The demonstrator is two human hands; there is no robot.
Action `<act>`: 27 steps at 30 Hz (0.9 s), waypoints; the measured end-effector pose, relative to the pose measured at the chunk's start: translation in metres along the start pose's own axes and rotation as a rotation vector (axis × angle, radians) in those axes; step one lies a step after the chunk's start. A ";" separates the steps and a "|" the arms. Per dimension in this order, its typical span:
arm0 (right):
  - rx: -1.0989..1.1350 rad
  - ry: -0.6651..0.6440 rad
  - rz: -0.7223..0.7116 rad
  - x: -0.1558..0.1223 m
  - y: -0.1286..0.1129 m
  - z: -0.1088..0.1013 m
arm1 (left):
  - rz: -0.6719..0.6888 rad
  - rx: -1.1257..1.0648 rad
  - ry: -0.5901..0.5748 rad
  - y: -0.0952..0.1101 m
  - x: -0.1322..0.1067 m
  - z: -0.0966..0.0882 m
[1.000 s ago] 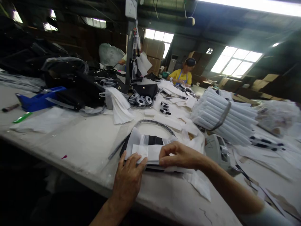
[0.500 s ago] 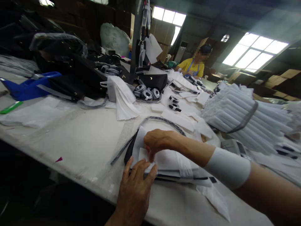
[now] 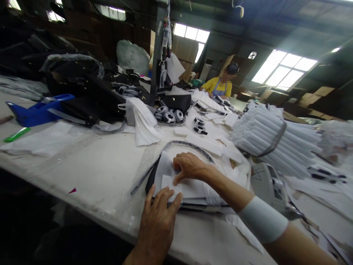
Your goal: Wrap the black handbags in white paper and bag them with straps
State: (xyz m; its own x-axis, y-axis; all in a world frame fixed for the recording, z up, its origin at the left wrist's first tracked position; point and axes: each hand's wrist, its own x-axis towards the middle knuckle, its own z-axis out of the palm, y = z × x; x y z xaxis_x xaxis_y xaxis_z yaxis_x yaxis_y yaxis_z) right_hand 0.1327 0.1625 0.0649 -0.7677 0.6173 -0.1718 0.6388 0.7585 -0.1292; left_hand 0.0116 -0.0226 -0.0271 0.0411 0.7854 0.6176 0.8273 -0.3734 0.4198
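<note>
A flat black bag (image 3: 151, 177) wrapped in white paper (image 3: 193, 188) lies near the table's front edge, its thin strap (image 3: 190, 144) arching behind it. My left hand (image 3: 158, 217) lies flat, fingers spread, on the near left corner of the white paper. My right hand (image 3: 189, 167) rests on top of the paper with fingers curled down, pressing a fold; I cannot make out anything held in it. A white cuff (image 3: 261, 220) covers that forearm.
A strapped bundle of white rolls (image 3: 273, 141) lies at the right. Black bags (image 3: 82, 92), a blue plastic tool (image 3: 35, 110), a green pen (image 3: 16, 134) and small tape rolls (image 3: 168, 116) crowd the back left. A person in yellow (image 3: 217, 85) works farther along. A pole (image 3: 157, 44) stands mid-table.
My right hand moved from the paper's right edge leftward across the top and now presses near the left fold. My left hand stayed flat on the near corner.
</note>
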 end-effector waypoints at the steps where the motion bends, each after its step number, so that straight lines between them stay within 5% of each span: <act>1: -0.002 0.022 0.048 -0.003 0.000 0.003 | 0.003 0.001 0.000 0.000 0.001 0.000; 6: 0.093 0.289 0.421 -0.037 0.035 -0.004 | 0.013 -0.012 0.038 -0.002 0.003 0.002; 13: 0.455 0.229 0.869 -0.130 0.089 0.011 | 0.126 0.010 0.002 -0.013 0.013 -0.007; 21: 0.817 0.248 0.902 -0.139 0.069 0.047 | 0.022 0.089 -0.083 -0.064 0.031 -0.032; 27: 1.032 0.160 0.703 -0.171 0.046 0.062 | -0.085 -0.031 -0.227 -0.089 0.020 -0.065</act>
State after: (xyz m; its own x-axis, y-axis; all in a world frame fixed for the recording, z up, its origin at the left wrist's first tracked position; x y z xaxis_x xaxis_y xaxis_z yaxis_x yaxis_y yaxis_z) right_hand 0.2962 0.0790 0.0274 -0.1975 0.8936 -0.4030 0.5976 -0.2161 -0.7721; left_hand -0.0975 -0.0059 -0.0087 0.1000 0.9042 0.4153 0.8156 -0.3136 0.4862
